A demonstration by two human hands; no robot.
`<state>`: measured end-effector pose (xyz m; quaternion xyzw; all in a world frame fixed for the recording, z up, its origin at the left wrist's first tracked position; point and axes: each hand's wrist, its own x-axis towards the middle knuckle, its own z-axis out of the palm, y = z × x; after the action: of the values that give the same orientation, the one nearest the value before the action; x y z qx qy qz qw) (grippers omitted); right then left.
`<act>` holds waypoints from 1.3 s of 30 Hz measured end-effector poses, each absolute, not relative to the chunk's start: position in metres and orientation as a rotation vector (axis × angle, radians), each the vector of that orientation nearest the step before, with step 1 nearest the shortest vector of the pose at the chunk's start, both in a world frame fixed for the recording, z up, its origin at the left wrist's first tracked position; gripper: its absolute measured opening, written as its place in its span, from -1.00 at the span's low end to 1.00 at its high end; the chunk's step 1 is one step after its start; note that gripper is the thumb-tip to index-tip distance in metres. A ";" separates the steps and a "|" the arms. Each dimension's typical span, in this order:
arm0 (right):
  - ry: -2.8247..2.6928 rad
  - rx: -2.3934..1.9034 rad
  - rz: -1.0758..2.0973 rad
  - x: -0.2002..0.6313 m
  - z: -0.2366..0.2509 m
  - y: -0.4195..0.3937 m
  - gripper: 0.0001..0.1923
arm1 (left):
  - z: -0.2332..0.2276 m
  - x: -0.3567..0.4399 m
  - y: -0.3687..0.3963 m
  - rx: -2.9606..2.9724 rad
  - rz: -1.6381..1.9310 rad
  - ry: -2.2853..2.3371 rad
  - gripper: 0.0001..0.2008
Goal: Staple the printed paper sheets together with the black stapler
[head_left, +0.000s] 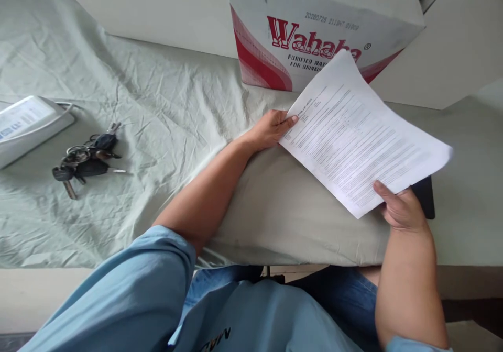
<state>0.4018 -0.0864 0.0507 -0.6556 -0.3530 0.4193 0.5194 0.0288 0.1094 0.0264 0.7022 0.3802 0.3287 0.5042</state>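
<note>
Between my hands is a white printed sheet of paper (349, 132), tilted and raised above the cloth-covered table. Small dark lines of text fill most of its face, too fine to read. My left hand (273, 128) pinches its left edge, thumb on top. At the lower right edge, my right hand (403, 205) grips the paper with its thumb over the front and the other fingers behind. Whether more than one sheet is held I cannot tell. A dark flat object (426, 197) shows partly beneath the paper, beside my right hand.
Behind the paper stands a Wahaha water carton (259, 53), with white boxes or panels around it. A bunch of keys (90, 158) lies on the wrinkled pale green cloth (165, 116) at left. Farther left is a white device (35, 127) with a cable.
</note>
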 end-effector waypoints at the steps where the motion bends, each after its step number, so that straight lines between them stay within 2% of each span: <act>1: -0.808 -1.613 1.066 0.404 0.051 -0.090 -0.01 | 0.027 0.029 0.109 1.684 0.777 0.922 -0.35; 5: -0.719 -1.698 1.186 0.406 0.057 -0.100 -0.08 | 0.030 0.030 0.108 1.588 0.694 0.866 -0.49; 10: -0.663 -1.693 1.083 0.396 0.067 -0.110 -0.07 | 0.036 0.037 0.107 1.424 0.758 0.963 -0.92; 14: -0.561 -1.727 1.090 0.386 0.065 -0.140 -0.08 | 0.037 0.045 0.108 1.400 0.754 1.001 -0.78; 20: -0.462 -1.803 1.026 0.366 0.044 -0.199 -0.06 | 0.029 0.052 0.107 1.476 0.704 0.994 -0.79; 25: -0.420 -1.788 0.954 0.357 0.039 -0.213 -0.06 | 0.021 0.056 0.107 1.580 0.743 1.037 -0.77; 29: -0.374 -1.802 0.916 0.358 0.040 -0.212 -0.13 | 0.011 0.058 0.110 1.645 0.868 1.146 -0.58; 35: -0.348 -1.810 0.866 0.357 0.038 -0.209 -0.20 | 0.002 0.056 0.109 1.850 0.934 1.067 -0.18; 39: -0.368 -1.799 0.881 0.354 0.038 -0.206 -0.27 | 0.004 0.056 0.106 1.922 0.937 1.036 -0.09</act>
<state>0.3544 -0.2060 0.0379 -0.7519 -0.1538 0.3681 0.5249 0.0559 0.1056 0.0040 0.7504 0.4044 0.3660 0.3734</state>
